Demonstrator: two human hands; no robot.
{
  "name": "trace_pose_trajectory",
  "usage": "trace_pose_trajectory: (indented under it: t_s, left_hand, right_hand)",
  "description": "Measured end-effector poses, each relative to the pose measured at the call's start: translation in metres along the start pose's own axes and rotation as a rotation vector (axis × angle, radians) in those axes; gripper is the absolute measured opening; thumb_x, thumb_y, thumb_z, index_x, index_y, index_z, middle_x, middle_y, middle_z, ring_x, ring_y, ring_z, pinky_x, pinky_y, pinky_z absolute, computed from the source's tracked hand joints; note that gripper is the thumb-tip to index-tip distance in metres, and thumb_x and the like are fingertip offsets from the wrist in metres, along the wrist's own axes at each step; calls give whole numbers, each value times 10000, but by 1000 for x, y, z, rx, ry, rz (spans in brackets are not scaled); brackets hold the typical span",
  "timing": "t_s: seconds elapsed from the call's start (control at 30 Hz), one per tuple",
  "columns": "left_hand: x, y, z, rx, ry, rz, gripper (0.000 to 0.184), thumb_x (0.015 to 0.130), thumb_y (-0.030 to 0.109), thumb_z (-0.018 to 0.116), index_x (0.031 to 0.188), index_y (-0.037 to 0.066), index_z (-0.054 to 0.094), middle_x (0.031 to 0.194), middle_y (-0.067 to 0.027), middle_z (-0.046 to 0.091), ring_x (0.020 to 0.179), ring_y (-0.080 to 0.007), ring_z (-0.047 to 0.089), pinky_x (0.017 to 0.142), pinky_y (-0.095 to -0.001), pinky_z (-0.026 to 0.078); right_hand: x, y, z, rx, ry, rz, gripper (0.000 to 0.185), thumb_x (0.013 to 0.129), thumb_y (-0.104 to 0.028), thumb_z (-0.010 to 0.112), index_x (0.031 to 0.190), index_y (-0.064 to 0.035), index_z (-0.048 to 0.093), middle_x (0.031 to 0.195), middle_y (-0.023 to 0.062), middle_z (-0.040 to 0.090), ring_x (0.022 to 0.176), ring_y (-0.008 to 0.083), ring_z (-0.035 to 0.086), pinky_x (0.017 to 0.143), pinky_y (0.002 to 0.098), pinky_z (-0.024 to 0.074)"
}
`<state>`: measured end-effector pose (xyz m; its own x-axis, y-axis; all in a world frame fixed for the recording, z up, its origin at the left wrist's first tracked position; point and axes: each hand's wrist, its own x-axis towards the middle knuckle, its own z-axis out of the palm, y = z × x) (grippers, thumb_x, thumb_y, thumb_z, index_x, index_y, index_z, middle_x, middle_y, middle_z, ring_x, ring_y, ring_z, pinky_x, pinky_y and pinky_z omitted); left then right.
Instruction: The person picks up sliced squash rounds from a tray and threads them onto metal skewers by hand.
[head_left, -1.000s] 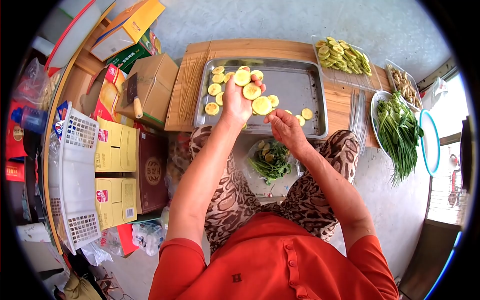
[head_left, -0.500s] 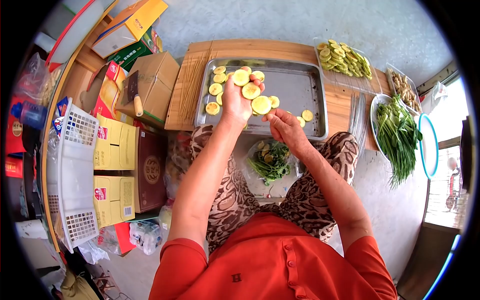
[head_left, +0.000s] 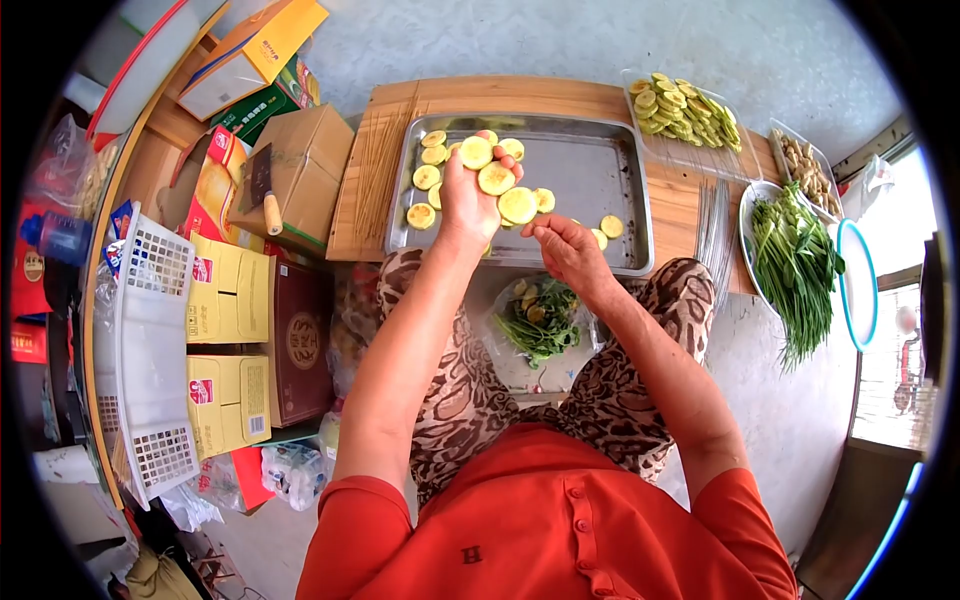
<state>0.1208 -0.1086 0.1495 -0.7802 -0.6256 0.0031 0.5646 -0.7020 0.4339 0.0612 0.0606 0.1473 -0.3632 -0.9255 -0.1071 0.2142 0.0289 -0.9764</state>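
Several round yellow-green zucchini slices (head_left: 495,179) lie in a slanting row across the palm and fingers of my left hand (head_left: 468,205), which is curled round them above the metal tray (head_left: 590,150). My right hand (head_left: 570,252) is closed in a pinch just beyond the lower right end of that row, over the tray's near edge. Whatever its fingertips grip is too thin to make out. Loose zucchini slices (head_left: 427,177) lie on the tray's left side, partly behind my left hand. A few other slices (head_left: 611,226) rest near its lower right corner.
Bamboo skewers (head_left: 380,170) lie left of the tray, metal skewers (head_left: 713,235) to its right. Beyond are a container of green slices (head_left: 690,115) and a bowl of leafy greens (head_left: 790,245). A bag of greens (head_left: 540,325) sits between my knees. Boxes (head_left: 300,170) stand left.
The view has shifted slightly. Both hands keep nearly the same pose, with the slices still in my left hand and my right fingers still pinched.
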Motion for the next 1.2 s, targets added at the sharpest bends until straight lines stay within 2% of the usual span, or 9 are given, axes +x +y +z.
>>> trace_pose_trajectory:
  t_s: [0.27,0.57,0.6,0.73,0.8,0.87,1.0,1.07,1.2]
  left_hand:
    - [0,0,0,-12,-9,-7,292,954,274,331,1070,45,471,848,-101,533,749,-212,527,733,-387,471]
    - [8,5,5,21,110,54,347,963,335,295,1065,59,478,869,-115,573,758,-226,567,717,-387,491]
    - [12,9,-7,22,31,96,368,966,352,299,1107,58,469,917,-131,584,809,-253,579,746,-410,499]
    - [16,25,-9,-55,235,125,442,981,415,248,1157,67,457,1120,-174,572,953,-306,579,841,-441,492]
    - [12,24,-8,0,183,88,502,977,464,218,1163,66,460,1218,-182,527,1104,-326,514,945,-488,424]
    - [8,23,-8,30,140,62,522,972,482,216,1166,65,463,1237,-184,514,1119,-333,504,954,-490,418]
    - [14,14,-26,83,154,16,580,937,552,299,1230,68,432,1295,-186,463,1154,-350,479,984,-497,389]
    - [7,16,-17,221,305,-55,578,934,538,346,1260,64,400,1288,-193,464,1156,-341,479,992,-490,384]
    - [-3,23,-14,332,210,-118,615,949,489,372,1378,60,278,1276,-165,483,1121,-304,510,953,-445,404]
  right_hand:
    - [2,-1,2,17,19,22,169,965,-175,459,917,-66,579,552,-93,325,462,23,290,426,199,232]
    - [-3,-16,3,-61,47,87,205,972,-217,471,974,-41,575,547,-58,370,473,34,311,440,192,264]
    - [-6,-16,1,-65,49,88,205,972,-217,471,974,-41,575,547,-58,370,473,34,311,440,192,264]
    - [-20,-22,-12,-412,80,-7,195,938,-167,496,959,-2,598,575,-1,464,519,70,410,489,238,354]
    - [-28,-30,-11,-533,108,-63,192,927,-163,508,956,2,603,588,16,486,537,82,430,512,250,378]
    - [-33,-38,-9,-578,148,-118,177,950,-154,484,954,-24,604,575,-59,371,525,30,343,468,208,283]
    - [-39,-41,-23,-490,183,-99,173,945,-165,491,932,-41,612,591,-78,365,525,25,313,460,208,253]
    - [-42,-45,-34,-478,225,-66,189,899,-180,524,945,-23,618,606,29,491,572,96,442,534,262,387]
    - [-46,-59,-67,-371,235,-97,185,922,-182,510,921,-27,612,588,-33,440,542,59,407,488,230,348]
